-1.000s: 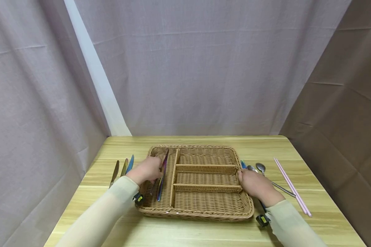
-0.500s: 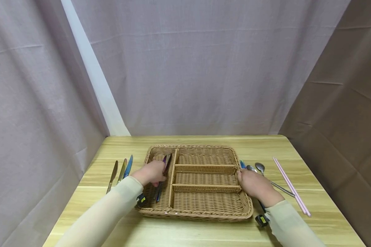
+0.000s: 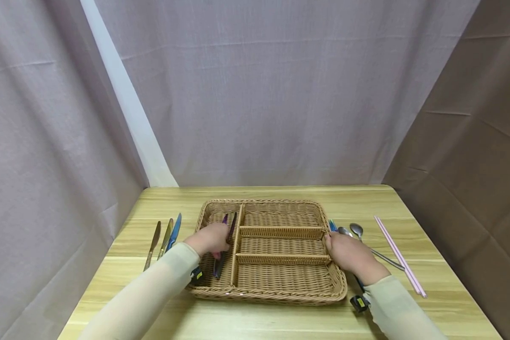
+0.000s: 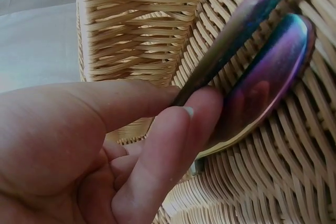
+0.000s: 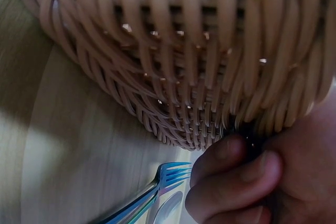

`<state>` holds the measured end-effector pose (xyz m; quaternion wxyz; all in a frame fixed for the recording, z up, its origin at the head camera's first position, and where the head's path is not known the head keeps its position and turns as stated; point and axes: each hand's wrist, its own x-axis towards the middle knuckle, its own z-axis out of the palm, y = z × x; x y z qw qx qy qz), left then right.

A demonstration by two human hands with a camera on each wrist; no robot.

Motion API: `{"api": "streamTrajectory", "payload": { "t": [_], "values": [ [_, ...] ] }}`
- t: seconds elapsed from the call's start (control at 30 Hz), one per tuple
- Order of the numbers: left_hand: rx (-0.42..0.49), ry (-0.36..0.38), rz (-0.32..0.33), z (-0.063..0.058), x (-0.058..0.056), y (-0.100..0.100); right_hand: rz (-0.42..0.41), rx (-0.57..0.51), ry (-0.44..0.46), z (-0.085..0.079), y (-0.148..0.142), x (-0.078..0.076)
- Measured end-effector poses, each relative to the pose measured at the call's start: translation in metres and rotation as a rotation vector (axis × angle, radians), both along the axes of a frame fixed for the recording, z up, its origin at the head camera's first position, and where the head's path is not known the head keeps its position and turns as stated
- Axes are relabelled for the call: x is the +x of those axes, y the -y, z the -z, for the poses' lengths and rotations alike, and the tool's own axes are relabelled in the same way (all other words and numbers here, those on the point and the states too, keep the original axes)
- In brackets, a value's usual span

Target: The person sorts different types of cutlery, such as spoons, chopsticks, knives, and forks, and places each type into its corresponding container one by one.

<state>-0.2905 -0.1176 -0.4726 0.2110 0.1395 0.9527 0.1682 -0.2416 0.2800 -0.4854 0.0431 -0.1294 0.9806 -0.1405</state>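
A wicker basket (image 3: 280,296) with a long left compartment and three compartments on the right lies on the table. My left hand (image 3: 211,238) reaches into the left compartment. In the left wrist view its thumb and fingers pinch a rainbow-tinted table knife (image 4: 231,35). A second iridescent knife (image 4: 273,72) lies alongside on the wicker, partly behind the fingertips. At the basket's right side, my right hand (image 3: 349,252) grips the rim. The right wrist view shows its curled fingers (image 5: 236,182) at the woven wall.
Left of the basket lie a brown-toned knife (image 3: 154,243), a gold one (image 3: 166,236) and a blue one (image 3: 175,230). Right of it are a blue fork (image 3: 333,225), spoons (image 3: 356,229) and pink chopsticks (image 3: 399,255). Curtains (image 3: 263,104) surround the table (image 3: 255,321).
My left hand has shifted slightly right and down inside the left compartment. A dark knife now shows close beside the divider. My right hand has stayed on the rim.
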Motion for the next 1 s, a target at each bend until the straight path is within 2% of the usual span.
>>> {"api": "streamTrajectory", "payload": {
  "t": [0.43, 0.7, 1.0],
  "values": [
    [-0.002, -0.017, -0.015, 0.000, 0.001, 0.001, 0.006, -0.007, -0.015, 0.003, -0.001, -0.001],
    [0.014, -0.025, -0.008, -0.001, -0.001, 0.004, 0.012, -0.007, 0.012, 0.001, -0.001, -0.002],
    [0.007, -0.121, 0.005, -0.010, 0.000, 0.012, 0.015, -0.011, 0.013, 0.003, -0.002, -0.004]
  ]
}}
